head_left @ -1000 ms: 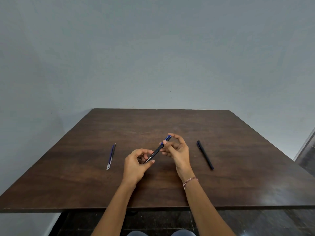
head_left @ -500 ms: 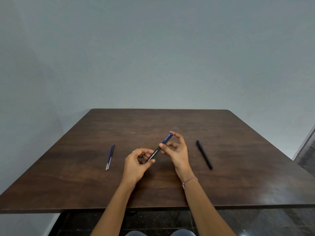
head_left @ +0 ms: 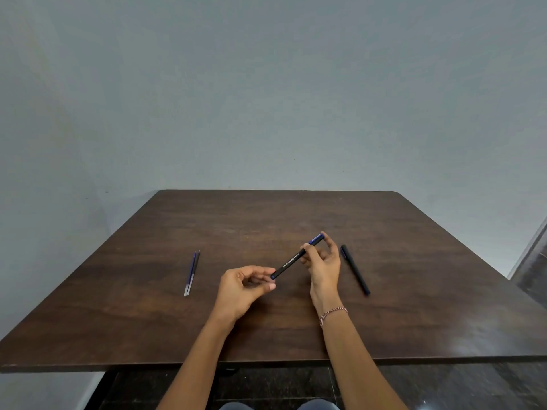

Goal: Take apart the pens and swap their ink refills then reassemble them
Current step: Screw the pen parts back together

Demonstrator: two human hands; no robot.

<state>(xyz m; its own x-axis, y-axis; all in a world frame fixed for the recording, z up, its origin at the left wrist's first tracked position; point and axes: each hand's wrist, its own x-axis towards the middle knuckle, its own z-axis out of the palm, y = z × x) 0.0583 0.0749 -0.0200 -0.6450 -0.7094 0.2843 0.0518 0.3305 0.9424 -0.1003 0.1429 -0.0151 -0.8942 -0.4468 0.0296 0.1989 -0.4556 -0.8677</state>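
My right hand pinches a black pen near its blue upper end and holds it slanted above the table. The fingers of my left hand are curled, with index tip and thumb right at the pen's lower end. Whether they still pinch it or hold a small part is not visible. Two thin ink refills lie side by side on the left of the table. A second black pen lies just right of my right hand.
The dark wooden table stands against a plain grey wall. Its near edge runs just below my forearms, with dark floor beneath. A thread bracelet sits on my right wrist.
My right hand has drawn the pen up and to the right, so its lower end has slid out from between my left fingers to their tips. The refills and the other pen have not moved.
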